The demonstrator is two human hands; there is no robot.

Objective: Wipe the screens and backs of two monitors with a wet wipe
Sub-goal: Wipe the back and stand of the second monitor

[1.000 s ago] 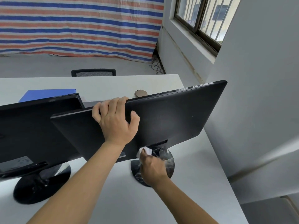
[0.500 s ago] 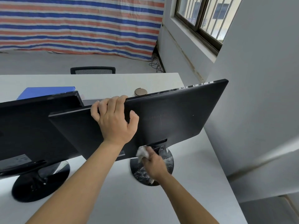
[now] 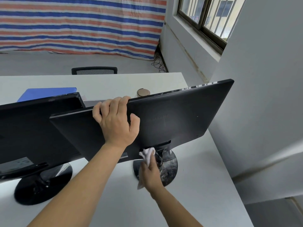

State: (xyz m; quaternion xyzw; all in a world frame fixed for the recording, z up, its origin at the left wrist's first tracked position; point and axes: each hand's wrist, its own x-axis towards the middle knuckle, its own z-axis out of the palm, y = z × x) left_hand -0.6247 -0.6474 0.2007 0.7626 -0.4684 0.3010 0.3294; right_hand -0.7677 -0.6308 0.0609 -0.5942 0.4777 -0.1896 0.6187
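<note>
Two black monitors stand on a white desk with their backs towards me. The right monitor tilts on a round black base. My left hand grips its top edge, fingers curled over the rim and thumb on the back panel. My right hand holds a crumpled white wet wipe against the lower back of this monitor, beside the stand neck. The left monitor stands partly behind the right one. Both screens face away and are hidden.
A blue folder and a round brown disc lie on the far side of the desk. A black chair back shows beyond it. A grey wall and a window close in on the right, near the desk's edge.
My right hand has slid the wipe a little up and to the right, from the base towards the stand neck. My left hand keeps its grip on the top edge.
</note>
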